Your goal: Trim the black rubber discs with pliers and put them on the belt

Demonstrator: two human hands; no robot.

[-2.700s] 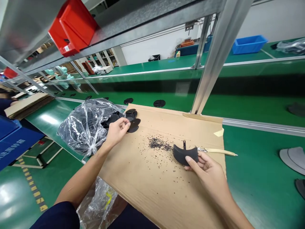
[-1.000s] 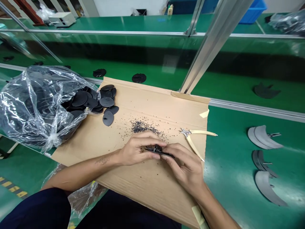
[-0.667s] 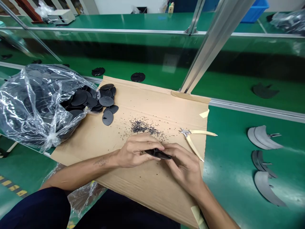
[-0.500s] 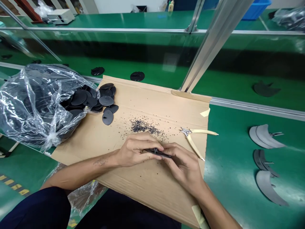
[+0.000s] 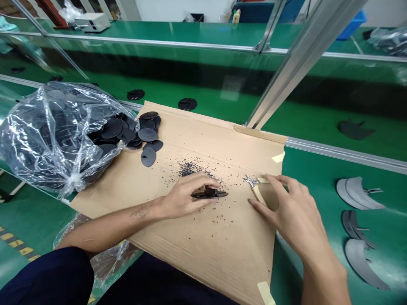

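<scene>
1. The left hand (image 5: 181, 199) has a tight grip on a thin, flat, shiny black disc (image 5: 210, 194), low over the card (image 5: 206, 245).
2. The right hand (image 5: 292, 212) lies spread on the cutters (image 5: 251, 181), grip loose.

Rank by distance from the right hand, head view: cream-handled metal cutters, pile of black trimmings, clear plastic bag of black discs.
1. Cream-handled metal cutters: at the fingers of the right hand.
2. Pile of black trimmings: to its left.
3. Clear plastic bag of black discs: far left.
</scene>
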